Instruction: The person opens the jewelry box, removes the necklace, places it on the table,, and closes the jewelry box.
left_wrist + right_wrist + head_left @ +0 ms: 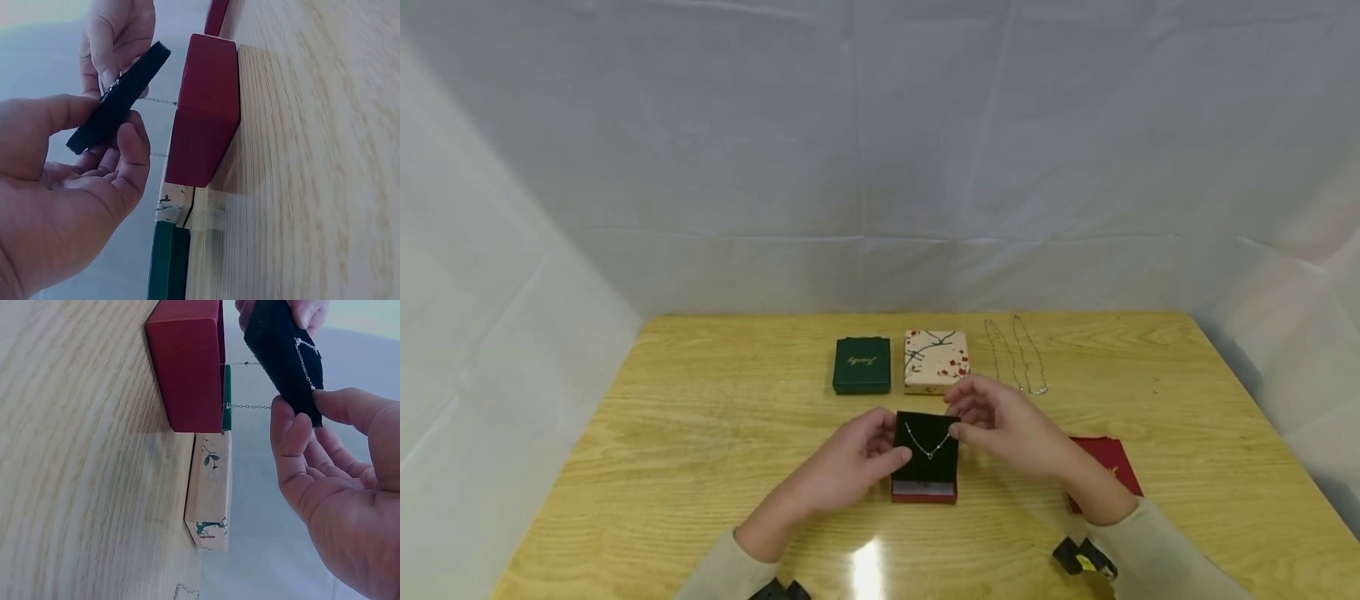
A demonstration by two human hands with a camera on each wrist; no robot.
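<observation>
Both hands hold a black velvety pad (917, 468) raised over an open red jewelry box base (923, 498). A thin silver necklace (930, 455) lies across the pad's face in a V, with a small pendant at its point. My left hand (850, 462) pinches the pad's left edge, thumb on the face and fingers behind. On the other edge, my right hand (1011, 425) pinches the pad with its thumb beside the chain. In the right wrist view, two strands of chain run from behind the pad (278, 353) toward the red box (187, 375).
Beyond the hands stand a green box (862, 365) and a cream floral box (936, 361). Two silver chains (1017, 354) lie to their right. A red box lid (1112, 460) rests partly under the right forearm. White sheeting (880, 167) surrounds the table's back and sides.
</observation>
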